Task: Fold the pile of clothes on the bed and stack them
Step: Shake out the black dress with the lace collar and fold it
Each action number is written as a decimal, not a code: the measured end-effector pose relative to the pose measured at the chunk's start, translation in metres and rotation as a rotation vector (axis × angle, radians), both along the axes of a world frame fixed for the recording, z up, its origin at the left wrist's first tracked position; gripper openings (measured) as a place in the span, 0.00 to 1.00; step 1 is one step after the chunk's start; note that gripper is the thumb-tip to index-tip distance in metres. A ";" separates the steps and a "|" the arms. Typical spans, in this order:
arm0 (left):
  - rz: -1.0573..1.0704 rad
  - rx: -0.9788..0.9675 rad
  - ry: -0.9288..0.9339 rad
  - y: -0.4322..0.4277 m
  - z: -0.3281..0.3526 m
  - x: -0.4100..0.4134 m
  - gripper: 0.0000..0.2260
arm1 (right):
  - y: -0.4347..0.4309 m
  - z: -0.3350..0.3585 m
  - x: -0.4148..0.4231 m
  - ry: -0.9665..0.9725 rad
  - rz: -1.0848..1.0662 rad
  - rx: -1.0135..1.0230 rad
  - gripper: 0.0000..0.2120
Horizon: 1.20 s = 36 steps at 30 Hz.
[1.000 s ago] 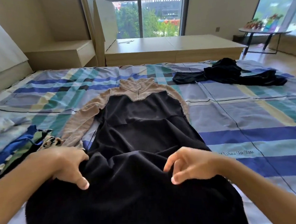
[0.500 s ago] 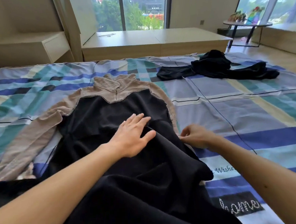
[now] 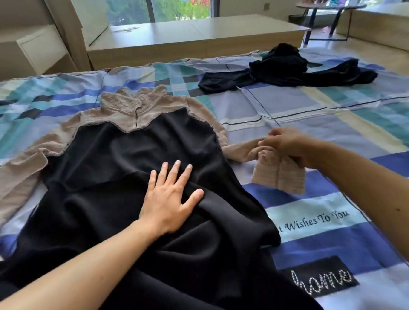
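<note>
Behind the bed (image 3: 340,122) stand a low wooden platform (image 3: 191,33) and a large window (image 3: 182,2). The dress (image 3: 132,159), black with beige sleeves and collar, lies spread out on the checked sheet in front of me, with its skirt running toward my body. My left hand (image 3: 170,200) lies flat on the black front, fingers straight, pressing it down and grasping nothing. My right hand (image 3: 286,145) pinches the right sleeve (image 3: 241,150) near its end, and the cuff (image 3: 279,176) hangs loose below my fingers, lifted off the sheet.

I think the next move is to lay this sleeve across the front. The danger is the soft, slippery cloth. If I pull the sleeve too strongly, the shoulder may drag sideways and the body may slide under my flat palm, because I only press it. The black cloth near my left thumb already makes deep wrinkles, and a fold put over them would come out crooked. The hanging cuff may also twist and land doubled. The other sleeve (image 3: 16,180) is bent and not yet straightened. A black garment (image 3: 287,70) waits crumpled at the far side, well apart.
</note>
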<state>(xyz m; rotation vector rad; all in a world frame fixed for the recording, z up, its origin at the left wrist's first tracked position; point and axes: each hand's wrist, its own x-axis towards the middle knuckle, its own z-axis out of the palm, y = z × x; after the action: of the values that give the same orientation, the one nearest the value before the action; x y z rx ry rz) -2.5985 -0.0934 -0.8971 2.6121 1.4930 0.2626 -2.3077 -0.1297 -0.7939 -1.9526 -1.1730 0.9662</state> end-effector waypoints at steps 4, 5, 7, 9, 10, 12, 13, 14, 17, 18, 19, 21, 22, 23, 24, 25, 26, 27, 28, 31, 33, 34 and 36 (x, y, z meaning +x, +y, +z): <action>0.009 0.018 0.004 0.001 -0.002 0.000 0.39 | 0.011 0.038 0.047 -0.369 -0.031 0.112 0.08; 0.015 0.027 0.012 0.001 -0.003 0.000 0.39 | 0.014 0.048 0.059 -0.430 -0.057 0.152 0.10; 0.021 0.040 0.016 0.001 -0.004 0.000 0.39 | 0.017 0.065 0.080 -0.556 -0.122 0.259 0.15; 0.017 0.051 0.012 0.003 -0.005 0.000 0.38 | 0.018 0.075 0.097 -0.800 -0.159 0.356 0.20; 0.017 0.053 0.011 0.003 -0.005 0.000 0.38 | 0.017 0.073 0.105 -0.928 -0.173 0.381 0.20; 0.017 0.046 0.015 0.002 -0.005 0.000 0.38 | 0.016 0.058 0.125 -1.093 -0.172 0.289 0.22; 0.014 0.047 0.019 0.002 -0.004 0.001 0.38 | 0.015 0.045 0.135 -1.105 -0.171 0.131 0.22; 0.008 0.051 0.030 0.001 -0.001 0.000 0.37 | 0.013 0.032 0.144 -1.079 -0.152 -0.060 0.22; -0.003 0.083 0.043 0.013 0.016 0.003 0.35 | 0.012 -0.013 0.173 -0.881 -0.001 -0.350 0.29; 0.005 0.074 0.022 0.023 0.023 0.007 0.33 | 0.019 -0.033 0.195 -0.829 0.012 -0.353 0.32; 0.024 0.056 -0.020 0.037 0.031 0.013 0.32 | 0.020 -0.041 0.200 -0.796 0.001 -0.321 0.32; 0.055 0.038 -0.122 0.068 0.042 0.029 0.30 | 0.015 -0.038 0.188 -0.770 -0.094 -0.179 0.32; 0.049 0.053 -0.146 0.083 0.044 0.040 0.28 | 0.013 -0.035 0.186 -0.735 -0.152 -0.104 0.29; 0.027 0.077 -0.145 0.098 0.045 0.051 0.26 | 0.016 -0.034 0.188 -0.700 -0.228 -0.058 0.26; 0.003 0.096 -0.136 0.111 0.045 0.062 0.23 | 0.017 -0.032 0.191 -0.699 -0.302 -0.015 0.23; -0.023 0.110 -0.135 0.124 0.045 0.078 0.20 | 0.022 -0.032 0.200 -0.712 -0.369 0.003 0.23; -0.042 0.113 -0.140 0.134 0.045 0.093 0.17 | 0.025 -0.035 0.211 -0.714 -0.410 0.005 0.25; -0.051 0.113 -0.148 0.143 0.047 0.108 0.16 | 0.028 -0.036 0.218 -0.684 -0.435 0.003 0.28; -0.043 0.111 -0.147 0.152 0.048 0.121 0.15 | 0.031 -0.038 0.226 -0.639 -0.434 -0.013 0.31; 0.024 0.098 -0.070 0.173 0.051 0.157 0.16 | 0.038 -0.036 0.227 -0.402 -0.458 -0.065 0.42; 0.061 0.059 0.000 0.181 0.053 0.172 0.17 | 0.042 -0.033 0.225 -0.246 -0.482 -0.072 0.34; 0.068 0.030 0.043 0.183 0.056 0.178 0.18 | 0.043 -0.032 0.224 -0.212 -0.473 -0.084 0.25; 0.041 -0.017 0.150 0.187 0.062 0.187 0.25 | 0.047 -0.027 0.224 -0.133 -0.442 -0.058 0.13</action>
<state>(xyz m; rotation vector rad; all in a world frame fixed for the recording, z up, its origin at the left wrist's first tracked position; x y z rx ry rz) -2.4119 0.0932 -0.8347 2.6423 1.5884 0.0582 -2.0836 -0.0823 -0.8212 -2.2225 -0.7355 0.6509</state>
